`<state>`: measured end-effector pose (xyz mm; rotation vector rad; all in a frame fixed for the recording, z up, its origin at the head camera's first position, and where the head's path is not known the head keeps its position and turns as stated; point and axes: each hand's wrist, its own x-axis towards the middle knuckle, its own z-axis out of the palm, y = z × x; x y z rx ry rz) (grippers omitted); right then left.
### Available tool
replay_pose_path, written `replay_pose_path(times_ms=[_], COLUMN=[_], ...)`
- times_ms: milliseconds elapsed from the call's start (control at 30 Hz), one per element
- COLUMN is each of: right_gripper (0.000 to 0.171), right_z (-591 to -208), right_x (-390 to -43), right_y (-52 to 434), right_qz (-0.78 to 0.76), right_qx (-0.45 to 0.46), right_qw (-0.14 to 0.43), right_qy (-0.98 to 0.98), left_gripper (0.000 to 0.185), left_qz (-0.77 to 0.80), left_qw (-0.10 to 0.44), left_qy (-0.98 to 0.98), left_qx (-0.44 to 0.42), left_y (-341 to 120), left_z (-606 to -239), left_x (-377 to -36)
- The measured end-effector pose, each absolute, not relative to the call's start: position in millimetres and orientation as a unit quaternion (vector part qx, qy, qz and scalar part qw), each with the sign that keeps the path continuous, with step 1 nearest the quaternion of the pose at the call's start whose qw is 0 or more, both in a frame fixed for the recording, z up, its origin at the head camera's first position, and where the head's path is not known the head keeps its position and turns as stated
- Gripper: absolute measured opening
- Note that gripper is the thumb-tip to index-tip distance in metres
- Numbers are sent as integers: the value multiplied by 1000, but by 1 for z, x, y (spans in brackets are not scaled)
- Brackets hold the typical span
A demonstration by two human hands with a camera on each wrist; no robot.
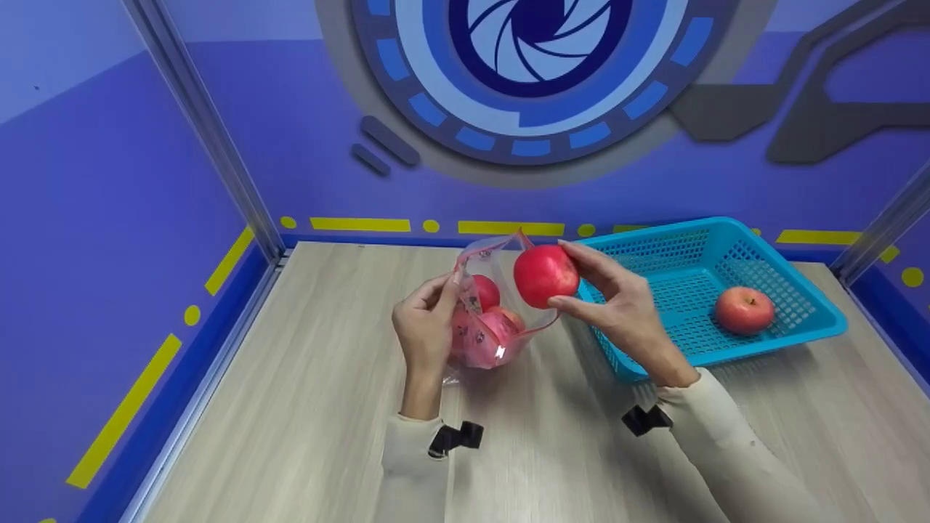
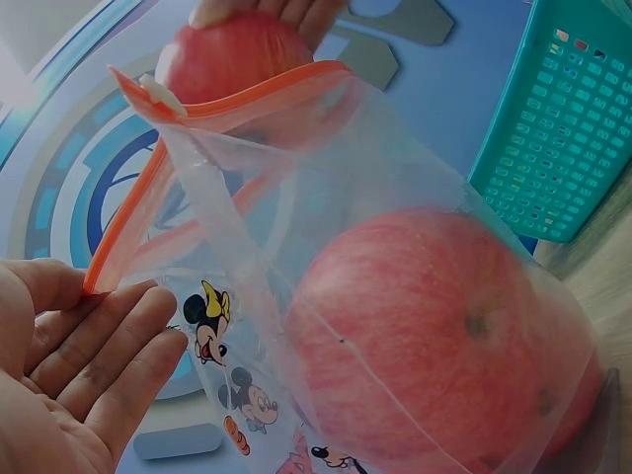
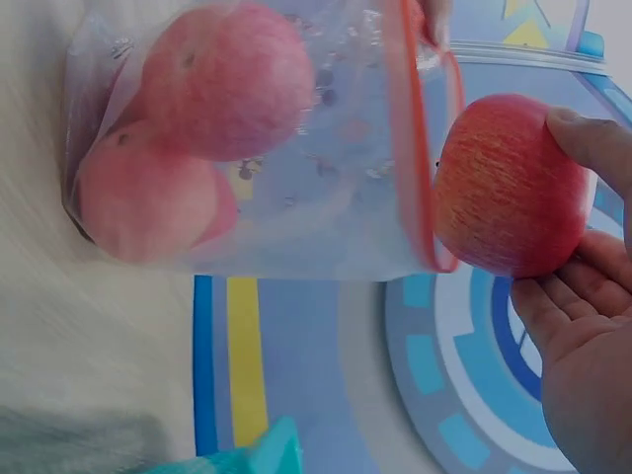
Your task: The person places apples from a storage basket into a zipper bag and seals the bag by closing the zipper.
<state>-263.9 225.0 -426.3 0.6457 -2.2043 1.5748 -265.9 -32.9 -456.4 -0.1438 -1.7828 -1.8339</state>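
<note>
A clear zip bag [image 2: 267,207] with a red-orange rim and cartoon mouse prints stands on the table, its mouth spread wide. My left hand [image 1: 425,319] pinches the rim on the left side between thumb and fingers. Several red apples [image 1: 501,323] lie in the bottom of the bag, seen through the plastic. My right hand [image 1: 617,298] grips another red apple [image 1: 545,276] between thumb and fingers, right at the bag's mouth. In the right wrist view that apple [image 3: 515,186] is beside the rim, mostly outside the bag.
A blue plastic basket [image 1: 788,347] with perforated walls stands to the right, partly behind my right hand. One apple [image 1: 745,311] lies in it. The wooden tabletop [image 1: 312,407] ends at a printed purple back wall [image 1: 305,145] and side walls.
</note>
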Motion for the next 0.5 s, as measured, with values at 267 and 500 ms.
replay_pose_path(times_ms=[267, 500], right_gripper=[78, 77], right_z=[-440, -447], right_x=[-279, -288], right_y=[211, 200], right_qz=[525, 516], right_qx=[223, 233], right_qw=[198, 212], right_qy=[-797, -797], left_gripper=[15, 15], left_qz=[-690, -690], left_qw=[284, 282], left_qy=[-663, -665], left_qx=[-55, -52], left_y=[-33, -33], left_z=[-455, -455], left_x=[-267, -268])
